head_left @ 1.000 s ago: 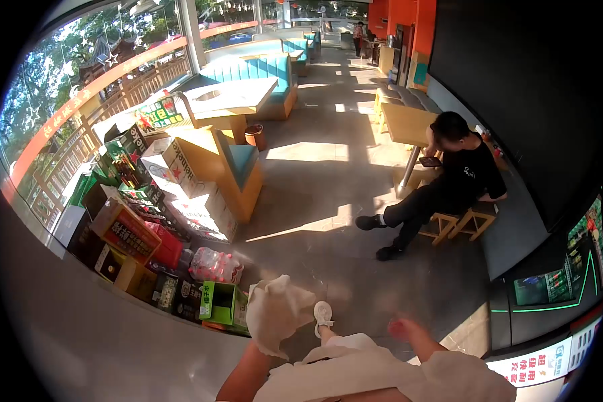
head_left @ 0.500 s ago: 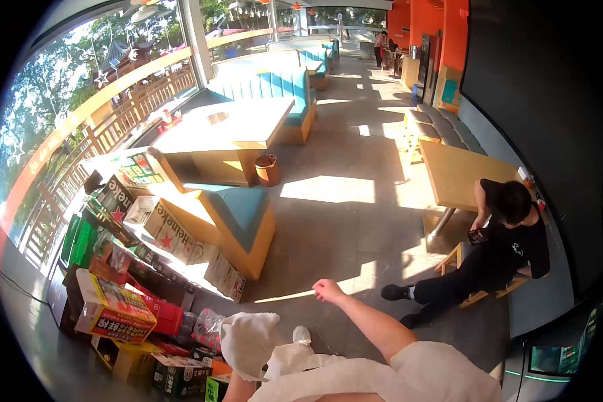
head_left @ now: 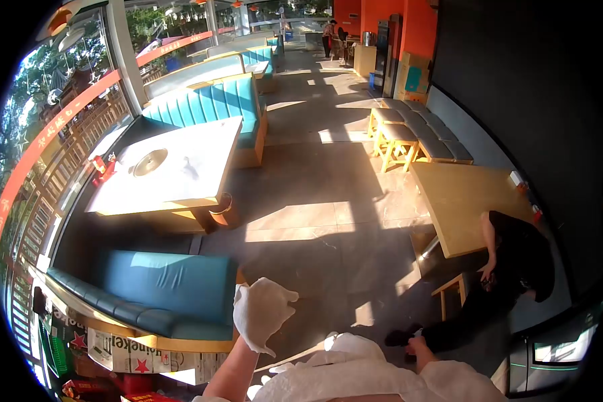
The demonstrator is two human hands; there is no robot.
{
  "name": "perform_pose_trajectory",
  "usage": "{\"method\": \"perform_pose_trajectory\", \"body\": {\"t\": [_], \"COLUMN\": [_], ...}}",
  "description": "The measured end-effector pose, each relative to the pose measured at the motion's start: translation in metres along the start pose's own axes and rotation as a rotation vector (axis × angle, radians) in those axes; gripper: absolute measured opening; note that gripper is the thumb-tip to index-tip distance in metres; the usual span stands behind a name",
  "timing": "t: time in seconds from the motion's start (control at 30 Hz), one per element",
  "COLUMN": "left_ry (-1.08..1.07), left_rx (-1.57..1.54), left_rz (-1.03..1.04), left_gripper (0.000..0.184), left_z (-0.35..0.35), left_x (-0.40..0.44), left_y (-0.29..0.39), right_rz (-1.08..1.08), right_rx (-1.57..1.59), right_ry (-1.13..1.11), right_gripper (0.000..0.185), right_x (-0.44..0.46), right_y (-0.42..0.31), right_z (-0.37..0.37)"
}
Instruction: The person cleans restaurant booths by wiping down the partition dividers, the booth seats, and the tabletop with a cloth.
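Observation:
A crumpled white cloth [head_left: 262,313] hangs over my left hand, at the bottom centre, just right of the teal booth seat [head_left: 171,285]. The cloth covers the fingers, and only the forearm and wrist show below it. My right hand [head_left: 417,344] is low at the right, small and partly blurred, in front of the seated person's dark shoes; its fingers are too unclear to read. Between the two arms lies the pale clothing [head_left: 355,375] on my body.
A white table [head_left: 201,151] with a round inset stands at the left. Beer cartons [head_left: 130,352] are stacked at the lower left. A person in black [head_left: 519,258] sits at the wooden table [head_left: 462,201] on the right. Stools [head_left: 396,137] and a padded bench [head_left: 435,137] stand beyond.
The view has moved forward along the aisle, so the cartons now sit lower left and the white table is nearer. My right hand has moved from the centre to the lower right.

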State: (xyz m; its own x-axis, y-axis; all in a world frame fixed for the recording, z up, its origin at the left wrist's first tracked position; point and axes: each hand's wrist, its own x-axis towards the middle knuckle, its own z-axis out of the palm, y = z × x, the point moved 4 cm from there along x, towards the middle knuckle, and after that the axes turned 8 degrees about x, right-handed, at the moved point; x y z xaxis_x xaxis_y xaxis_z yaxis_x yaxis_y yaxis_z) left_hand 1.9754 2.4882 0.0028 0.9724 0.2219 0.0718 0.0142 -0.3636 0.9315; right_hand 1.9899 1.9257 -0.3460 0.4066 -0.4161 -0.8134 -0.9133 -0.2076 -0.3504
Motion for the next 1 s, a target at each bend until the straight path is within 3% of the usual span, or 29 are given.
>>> {"method": "perform_pose_trajectory", "body": {"t": [0.03,0.13,0.2,0.23,0.3,0.4,0.43,0.5,0.53,0.63,0.7,0.77,0.8,0.83,0.87,0.9,0.93,0.97,1.0], "left_ry": [0.011,0.102,0.156,0.139,0.088,0.131,0.153,0.185,0.328,0.42,0.295,0.265,0.247,0.236,0.215,0.198,0.176,0.146,0.176], "left_rx": [0.545,0.989,0.553,0.617,0.72,0.364,0.23,0.095,0.195,-0.288,-1.011,-0.865,-0.795,-0.805,-0.563,-0.325,-0.084,0.168,0.417], "left_rz": [0.161,0.414,0.373,0.292,0.322,0.214,0.175,0.127,0.253,0.194,0.077,0.171,0.212,0.221,0.213,0.188,0.149,0.108,0.211], "left_gripper": [0.015,0.017,0.019,0.02,0.019,0.022,0.023,0.025,0.026,0.024,0.024,0.034,0.039,0.039,0.036,0.033,0.03,0.028,0.025], "left_z": [-0.002,0.011,0.026,0.028,0.021,-0.004,-0.009,-0.018,-0.025,-0.035,-0.04,-0.056,-0.063,-0.068,-0.066,-0.062,-0.058,-0.057,-0.058], "left_x": [0.032,0.113,0.17,0.188,0.248,0.306,0.326,0.368,0.392,0.46,0.507,0.575,0.609,0.651,0.696,0.74,0.781,0.819,0.854], "left_y": [0.051,0.057,0.043,0.063,0.072,0.118,0.125,0.102,0.064,0.013,-0.025,-0.059,-0.068,-0.065,-0.06,-0.053,-0.041,-0.034,-0.011], "right_rz": [0.032,0.113,0.14,0.123,0.003,-0.715,-0.875,-0.92,-0.898,-1.082,-1.224,-0.888,-0.969,-0.973,-0.813,-0.69,-0.774,-0.715,-0.549], "right_rx": [0.062,0.063,0.023,-0.018,-0.154,-0.787,-0.828,-0.721,-0.693,-0.416,-0.387,-0.034,-0.326,-0.385,-0.714,-0.634,-0.961,-1.008,-0.85], "right_ry": [0.006,-0.055,-0.128,-0.175,-0.274,-0.257,-0.192,-0.364,-0.418,-0.368,-0.404,-0.603,-0.561,-0.582,-0.413,-0.407,-0.31,-0.286,-0.261], "right_gripper": [0.023,0.023,0.023,0.023,0.023,0.023,0.023,0.02,0.021,0.019,0.018,0.022,0.019,0.022,0.025,0.028,0.031,0.03,0.029], "right_x": [0.002,0.021,0.044,0.056,0.076,0.089,0.074,0.055,0.048,0.03,0.0,0.045,0.053,0.09,0.133,0.176,0.211,0.226,0.235], "right_y": [0.0,-0.03,-0.071,-0.101,-0.194,-0.393,-0.469,-0.594,-0.653,-0.781,-0.838,-0.864,-0.875,-0.878,-0.875,-0.86,-0.855,-0.847,-0.843], "right_z": [-0.013,0.001,0.032,0.054,0.105,0.205,0.234,0.281,0.306,0.358,0.37,0.389,0.385,0.381,0.369,0.348,0.325,0.3,0.268]}}
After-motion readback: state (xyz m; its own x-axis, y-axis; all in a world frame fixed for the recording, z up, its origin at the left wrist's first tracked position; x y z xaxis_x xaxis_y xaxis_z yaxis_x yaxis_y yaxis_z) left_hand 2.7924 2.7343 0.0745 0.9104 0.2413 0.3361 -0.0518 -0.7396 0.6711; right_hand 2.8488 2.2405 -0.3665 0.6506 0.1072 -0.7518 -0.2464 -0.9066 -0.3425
